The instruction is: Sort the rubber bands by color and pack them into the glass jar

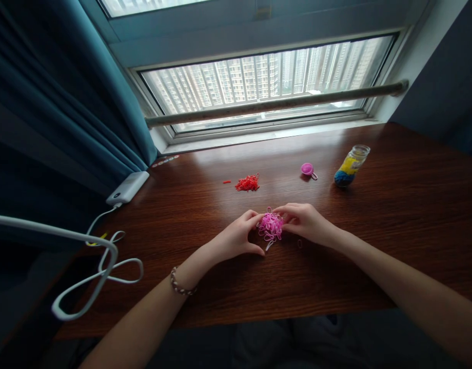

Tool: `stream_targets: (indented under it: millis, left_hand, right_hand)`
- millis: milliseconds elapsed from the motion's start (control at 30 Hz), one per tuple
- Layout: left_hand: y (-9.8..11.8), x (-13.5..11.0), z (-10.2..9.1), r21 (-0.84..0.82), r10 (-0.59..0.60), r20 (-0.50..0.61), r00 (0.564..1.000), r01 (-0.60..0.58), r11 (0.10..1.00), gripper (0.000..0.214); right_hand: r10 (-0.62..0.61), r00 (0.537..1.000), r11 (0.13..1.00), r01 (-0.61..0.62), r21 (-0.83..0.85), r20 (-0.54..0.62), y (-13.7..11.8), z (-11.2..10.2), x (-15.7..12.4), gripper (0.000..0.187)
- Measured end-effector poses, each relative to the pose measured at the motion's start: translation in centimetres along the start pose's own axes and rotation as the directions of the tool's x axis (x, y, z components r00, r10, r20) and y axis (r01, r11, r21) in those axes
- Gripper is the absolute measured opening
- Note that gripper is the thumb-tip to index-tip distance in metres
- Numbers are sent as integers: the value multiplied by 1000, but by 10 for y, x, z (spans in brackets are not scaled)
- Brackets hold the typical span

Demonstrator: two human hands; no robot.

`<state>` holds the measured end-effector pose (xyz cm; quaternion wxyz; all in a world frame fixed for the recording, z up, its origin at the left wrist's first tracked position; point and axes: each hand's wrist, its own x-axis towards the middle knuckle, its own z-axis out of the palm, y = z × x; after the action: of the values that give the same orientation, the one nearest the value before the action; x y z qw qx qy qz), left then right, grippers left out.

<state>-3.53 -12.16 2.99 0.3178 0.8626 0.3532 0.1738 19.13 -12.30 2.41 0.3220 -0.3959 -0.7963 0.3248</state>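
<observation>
A small heap of pink rubber bands point(271, 226) lies on the brown wooden table between my hands. My left hand point(241, 234) curves around its left side, thumb spread away from the fingers, with the fingertips at the heap's edge. From the right, my right hand point(303, 221) reaches in with bent fingers apart, touching the bands; some fingertips are hidden behind them. One pale band point(299, 244) lies loose below my right hand. Farther back sits a pile of small red pieces point(247, 183), with a single red piece point(227, 182) to its left.
A pink round cup-like item with a loop point(307, 169) lies at the back right. Beside it stands an open glass jar point(351, 166) with blue contents and yellow. On the left are a white power bank point(128, 188) and its looping white cable point(112, 251). The window bar point(274, 105) runs behind.
</observation>
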Motion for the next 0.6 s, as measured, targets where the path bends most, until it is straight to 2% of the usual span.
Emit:
stream_targets:
  millis: [100, 133, 167, 200, 233, 300, 333, 367, 400, 433, 500, 600]
  left_hand:
    - [-1, 2, 9, 42, 21, -36, 999, -20, 999, 66]
    - [-2, 2, 11, 58, 23, -53, 998, -20, 998, 62]
    - [-3, 2, 13, 72, 22, -76, 997, -17, 997, 59]
    - [-4, 2, 15, 85, 19, -103, 995, -10, 996, 57]
    - [-4, 1, 17, 97, 11, -134, 991, 2, 995, 58]
    - [-4, 1, 21, 136, -6, -204, 979, 34, 990, 65]
    - [-4, 0, 22, 164, -12, -235, 972, 52, 985, 70]
    - [-3, 0, 24, 199, -14, -260, 965, 68, 978, 75]
    - [-3, 0, 25, 237, -15, -278, 961, 83, 968, 79]
    - [-3, 0, 26, 273, -15, -288, 958, 97, 957, 81]
    - [-3, -1, 27, 331, -17, -290, 957, 117, 936, 82]
    - [-4, 0, 27, 380, -11, -267, 964, 115, 918, 76]
  right_hand:
    - [-19, 988, 998, 27, 51, -154, -5, -8, 1, 22]
    - [-27, 967, 999, 34, 22, -252, -8, -13, 0, 18]
    - [-37, 926, 999, 31, -24, -377, -10, -19, 0, 17]
    - [-50, 852, 997, 11, -78, -521, -12, -26, 0, 17]
    - [-65, 739, 992, -26, -125, -670, -13, -34, -1, 15]
    - [-91, 440, 980, -121, -160, -893, -7, -51, -1, 16]
    - [-94, 302, 977, -156, -146, -949, 0, -60, 0, 23]
    - [-83, 210, 978, -172, -120, -974, 8, -69, 1, 29]
    - [-62, 164, 982, -165, -89, -985, 18, -77, 2, 31]
    - [-24, 160, 989, -143, -47, -987, 27, -83, 4, 29]
    - [66, 217, 996, -73, 51, -974, 43, -90, 7, 21]
    - [152, 412, 982, 43, 186, -899, 49, -85, 10, 13]
